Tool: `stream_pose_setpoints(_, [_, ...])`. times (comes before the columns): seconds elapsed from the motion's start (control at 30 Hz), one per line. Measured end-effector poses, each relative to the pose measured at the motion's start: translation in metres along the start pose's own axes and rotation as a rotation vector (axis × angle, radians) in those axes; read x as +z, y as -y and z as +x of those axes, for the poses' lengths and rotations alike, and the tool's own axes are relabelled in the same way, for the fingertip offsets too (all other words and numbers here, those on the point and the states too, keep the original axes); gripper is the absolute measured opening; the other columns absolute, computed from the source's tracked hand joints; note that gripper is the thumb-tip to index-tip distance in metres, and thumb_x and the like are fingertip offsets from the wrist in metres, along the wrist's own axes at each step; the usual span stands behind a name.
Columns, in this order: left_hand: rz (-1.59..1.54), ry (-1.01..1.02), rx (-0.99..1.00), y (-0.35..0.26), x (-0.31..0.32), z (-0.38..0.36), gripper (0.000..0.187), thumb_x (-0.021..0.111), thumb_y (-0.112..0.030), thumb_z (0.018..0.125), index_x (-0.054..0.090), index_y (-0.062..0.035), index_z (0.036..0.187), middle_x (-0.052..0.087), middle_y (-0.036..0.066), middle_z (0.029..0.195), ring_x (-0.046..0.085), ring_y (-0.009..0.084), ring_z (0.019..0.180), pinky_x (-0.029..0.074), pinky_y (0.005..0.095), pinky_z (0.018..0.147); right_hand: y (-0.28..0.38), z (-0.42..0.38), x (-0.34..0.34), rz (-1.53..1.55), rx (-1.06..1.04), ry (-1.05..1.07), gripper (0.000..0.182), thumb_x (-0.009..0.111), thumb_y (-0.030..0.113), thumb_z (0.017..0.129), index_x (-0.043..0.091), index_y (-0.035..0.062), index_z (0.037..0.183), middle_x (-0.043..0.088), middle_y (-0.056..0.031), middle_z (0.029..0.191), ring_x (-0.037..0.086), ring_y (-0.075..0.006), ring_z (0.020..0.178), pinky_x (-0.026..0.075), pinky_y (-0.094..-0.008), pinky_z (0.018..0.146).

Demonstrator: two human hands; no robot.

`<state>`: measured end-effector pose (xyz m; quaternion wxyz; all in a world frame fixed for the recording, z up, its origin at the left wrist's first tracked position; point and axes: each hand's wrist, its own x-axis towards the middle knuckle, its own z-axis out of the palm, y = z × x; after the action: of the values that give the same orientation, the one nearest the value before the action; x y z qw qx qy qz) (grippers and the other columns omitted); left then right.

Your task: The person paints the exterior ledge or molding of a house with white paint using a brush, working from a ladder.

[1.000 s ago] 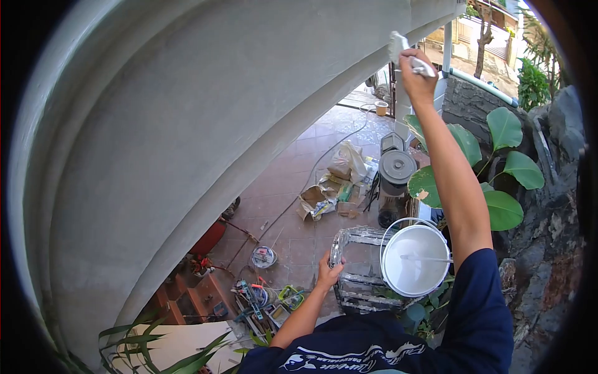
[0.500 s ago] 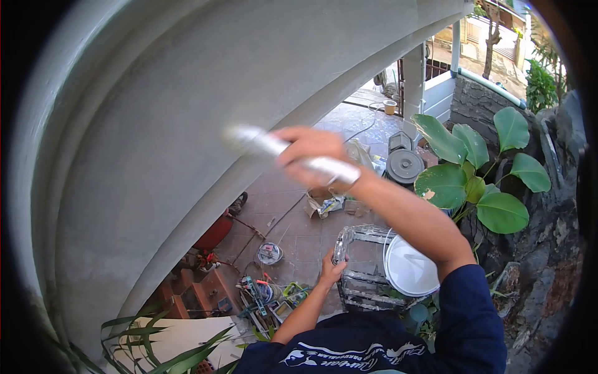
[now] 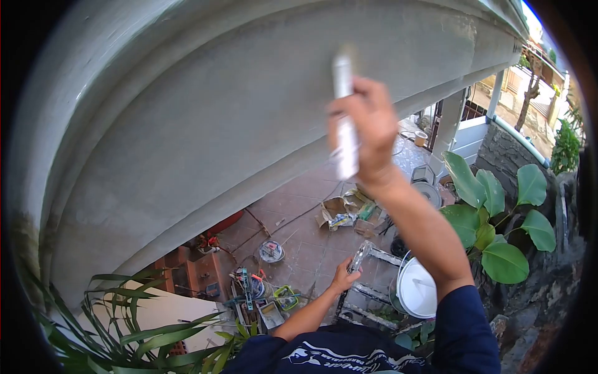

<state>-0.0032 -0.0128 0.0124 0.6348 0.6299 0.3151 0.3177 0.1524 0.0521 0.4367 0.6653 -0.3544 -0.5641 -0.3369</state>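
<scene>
My right hand (image 3: pixel 370 121) is closed round a white-handled paintbrush (image 3: pixel 342 75), blurred by motion. The brush points up, and its bristle end is at the grey wall surface (image 3: pixel 205 118); whether it touches cannot be told. Lower down, my left hand (image 3: pixel 342 277) grips the top of a paint-splattered ladder (image 3: pixel 360 254). A white bucket (image 3: pixel 416 288) with white stuff inside stands at the ladder, below my right forearm.
Large-leaved plants (image 3: pixel 504 262) grow by a rough rock wall at the right. Far below on the tiled floor (image 3: pixel 299 215) lie a small paint pail (image 3: pixel 271 251), a torn carton (image 3: pixel 339 210) and assorted tools (image 3: pixel 249 290). Long leaves (image 3: pixel 131 336) reach in at lower left.
My right hand has swung up and to the right along the wall, and the brush has turned from slanting left to nearly upright. My left hand stays on the ladder; the view has shifted.
</scene>
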Motion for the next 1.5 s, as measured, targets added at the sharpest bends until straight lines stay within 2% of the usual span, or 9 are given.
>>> stream_pose_setpoints(0.2, [-0.064, -0.174, 0.126, 0.056, 0.010, 0.008, 0.033, 0.065, -0.023, 0.073, 0.061, -0.0035, 0.099, 0.063, 0.003, 0.084, 0.059, 0.0148, 0.078, 0.046, 0.0301, 0.076, 0.152, -0.015, 0.034, 0.711, -0.268, 0.171, 0.012, 0.067, 0.013, 0.068, 0.060, 0.0088, 0.077, 0.063, -0.0206, 0.106, 0.066, -0.0312, 0.096, 0.059, -0.0320, 0.070])
stream_pose_setpoints(0.27, [0.164, -0.157, 0.214, 0.072, -0.001, 0.010, 0.035, 0.066, -0.025, 0.073, 0.061, -0.0034, 0.099, 0.063, 0.005, 0.085, 0.059, 0.0165, 0.079, 0.047, 0.0320, 0.076, 0.141, -0.007, 0.048, 0.813, -0.309, 0.153, 0.009, 0.065, 0.011, 0.072, 0.057, 0.0090, 0.076, 0.064, -0.0180, 0.108, 0.066, -0.0284, 0.092, 0.058, -0.0340, 0.071])
stream_pose_setpoints(0.37, [0.147, -0.024, 0.002, 0.009, -0.003, 0.001, 0.035, 0.066, -0.028, 0.072, 0.062, -0.0035, 0.096, 0.062, 0.006, 0.083, 0.059, 0.0178, 0.078, 0.047, 0.0330, 0.074, 0.053, 0.020, 0.031, 0.864, 0.103, 0.235, 0.022, 0.069, -0.005, 0.072, 0.068, 0.0097, 0.089, 0.067, -0.0161, 0.105, 0.068, -0.0239, 0.083, 0.057, -0.0297, 0.073])
stream_pose_setpoints(0.67, [0.193, -0.080, 0.062, 0.021, 0.001, 0.006, 0.035, 0.067, -0.026, 0.071, 0.058, -0.0029, 0.096, 0.061, 0.009, 0.082, 0.058, 0.0185, 0.077, 0.046, 0.0330, 0.073, -0.124, 0.046, -0.072, -0.208, 0.380, -0.173, 0.003, 0.064, 0.005, 0.084, 0.065, 0.0033, 0.086, 0.068, -0.0120, 0.100, 0.064, -0.0228, 0.093, 0.049, -0.0346, 0.084])
stream_pose_setpoints(0.8, [0.209, -0.121, 0.114, 0.010, 0.004, 0.003, 0.030, 0.067, -0.024, 0.072, 0.056, -0.0037, 0.092, 0.060, 0.008, 0.080, 0.057, 0.0182, 0.077, 0.046, 0.0329, 0.073, 0.005, 0.062, 0.002, -0.157, -0.262, -0.093, 0.010, 0.064, 0.000, 0.074, 0.066, 0.0067, 0.081, 0.066, -0.0118, 0.089, 0.063, -0.0261, 0.088, 0.051, -0.0362, 0.076])
stream_pose_setpoints(0.97, [-0.035, -0.130, 0.128, 0.033, 0.008, 0.011, 0.059, 0.073, -0.033, 0.069, 0.056, 0.0028, 0.112, 0.064, 0.021, 0.098, 0.061, 0.0318, 0.091, 0.047, 0.0411, 0.084, 0.211, 0.025, 0.091, 0.433, -0.364, 0.036, 0.011, 0.065, 0.019, 0.066, 0.058, 0.0104, 0.070, 0.056, -0.0141, 0.085, 0.057, -0.0267, 0.077, 0.050, -0.0365, 0.054])
stream_pose_setpoints(1.1, [-0.275, -0.138, 0.079, 0.038, 0.021, 0.008, 0.057, 0.073, -0.033, 0.069, 0.056, 0.0023, 0.111, 0.064, 0.020, 0.097, 0.061, 0.0311, 0.090, 0.047, 0.0407, 0.083, 0.292, -0.023, 0.125, 0.913, -0.363, 0.265, 0.014, 0.063, 0.019, 0.072, 0.053, 0.0093, 0.068, 0.060, -0.0140, 0.089, 0.062, -0.0289, 0.081, 0.055, -0.0351, 0.061])
stream_pose_setpoints(1.27, [-0.149, -0.143, 0.104, 0.044, 0.013, 0.011, 0.056, 0.073, -0.032, 0.069, 0.057, 0.0016, 0.110, 0.064, 0.019, 0.096, 0.061, 0.0302, 0.088, 0.047, 0.0402, 0.081, 0.161, -0.072, 0.103, 0.939, -0.026, 0.282, 0.021, 0.073, 0.001, 0.065, 0.066, 0.0095, 0.083, 0.066, -0.0220, 0.110, 0.069, -0.0282, 0.086, 0.057, -0.0330, 0.070])
stream_pose_setpoints(1.5, [0.193, -0.076, 0.045, 0.014, -0.001, 0.003, 0.043, 0.068, -0.026, 0.071, 0.059, -0.0015, 0.105, 0.063, 0.009, 0.085, 0.059, 0.0199, 0.079, 0.047, 0.0337, 0.076, -0.046, -0.105, -0.048, 0.154, 0.440, 0.011, 0.009, 0.068, 0.000, 0.083, 0.060, 0.0048, 0.085, 0.067, -0.0166, 0.106, 0.066, -0.0188, 0.083, 0.053, -0.0302, 0.071])
